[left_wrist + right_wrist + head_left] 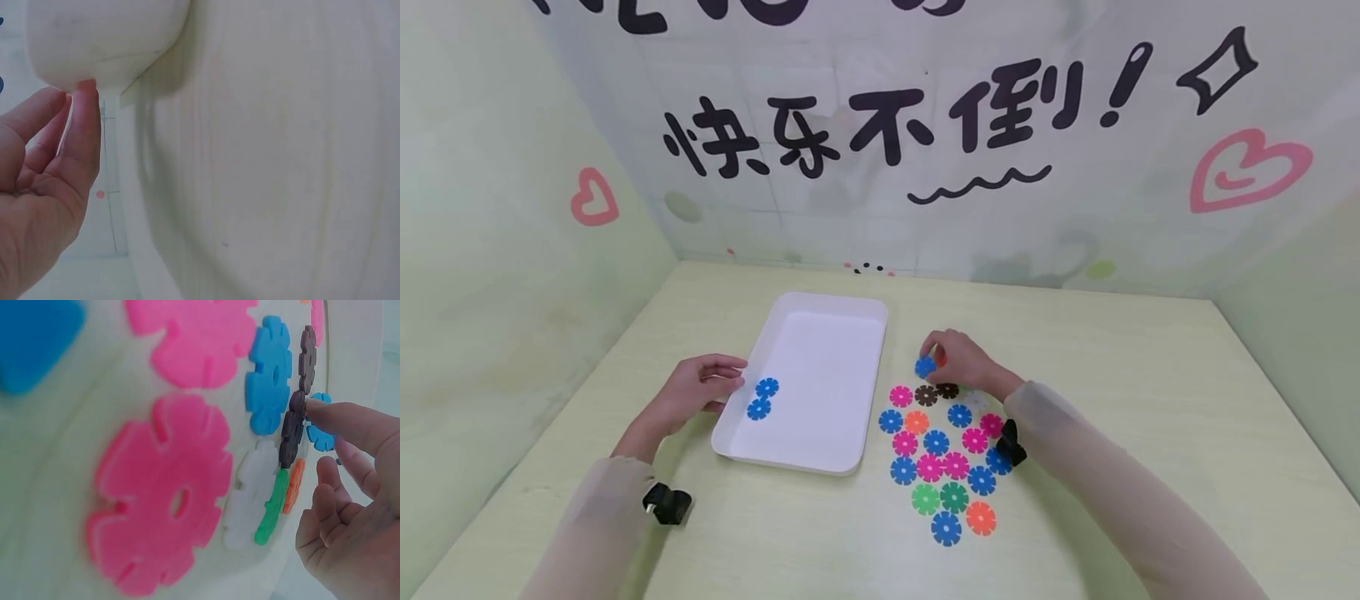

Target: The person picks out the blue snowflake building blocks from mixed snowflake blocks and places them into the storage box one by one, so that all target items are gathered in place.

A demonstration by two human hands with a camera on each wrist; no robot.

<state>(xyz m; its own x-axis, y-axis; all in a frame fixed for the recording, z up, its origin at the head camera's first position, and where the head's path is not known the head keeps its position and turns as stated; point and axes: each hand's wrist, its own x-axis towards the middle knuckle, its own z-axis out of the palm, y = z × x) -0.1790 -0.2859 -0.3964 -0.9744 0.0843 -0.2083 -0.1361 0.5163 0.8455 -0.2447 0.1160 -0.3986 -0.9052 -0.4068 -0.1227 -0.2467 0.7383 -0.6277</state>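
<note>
The rim of the white tray (823, 367) appears to be lightly pinched by the left hand (692, 390), its thumb and fingertips drawn close together at the tray's left side. To the right of the tray, a blue disc (924, 367) is held by the right hand (961, 357), apparently between thumb and bent fingers; how firmly it is gripped cannot be told. Dark brown discs (292, 434) are passed close by that thumb.

Inside the tray, near its left wall, two blue discs (762, 397) are seen side by side. To the right of the tray, loose notched discs (936, 442) in pink, blue, orange, green and other colours are spread flat on the table (1097, 350).

Neighbouring discs could well be dragged along, since they are packed so tightly under the right hand. The held disc could be dropped short of the tray if only its edge is pinched. Pieces might also be swept aside by the black wrist device (1011, 444), which is carried low over the spread right of the tray. If the left rim were lifted, the two discs inside could be made to slide.

No brand or label can be read on the tray or the discs. On the wall behind the tray, the lettering (891, 129) "快乐不倒!" is printed; the line above is cut off.
</note>
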